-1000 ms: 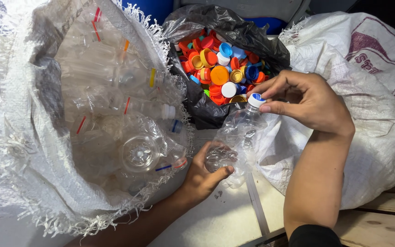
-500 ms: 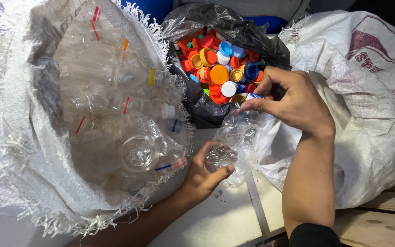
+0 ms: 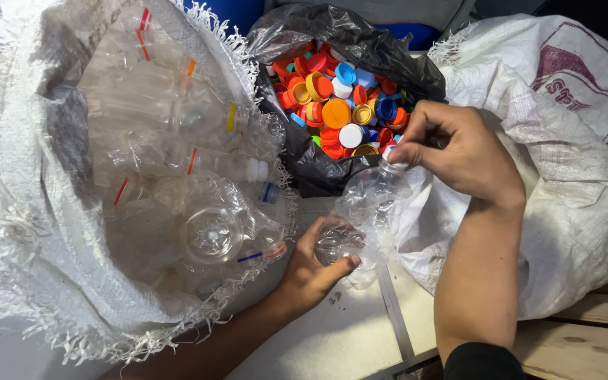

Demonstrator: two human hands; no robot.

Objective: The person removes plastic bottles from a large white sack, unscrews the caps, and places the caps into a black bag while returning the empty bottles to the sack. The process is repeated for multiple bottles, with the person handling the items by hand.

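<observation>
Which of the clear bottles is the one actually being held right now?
The crumpled clear bottle between the sacks: left hand grips its base, right hand its neck. The others lie loose inside the big woven sack.

A bottle (image 3: 360, 211) of thin, clear, glossy plastic, crumpled in places, is held. The left sack (image 3: 29, 232) is woven of white plastic fibre, coarse and frayed at its rim, as is the right sack (image 3: 571, 176). The bag (image 3: 360, 35) is of black, shiny, wrinkled film. The caps (image 3: 339, 112) are of smooth coloured plastic. The table (image 3: 346, 338) looks white and matt.
</observation>
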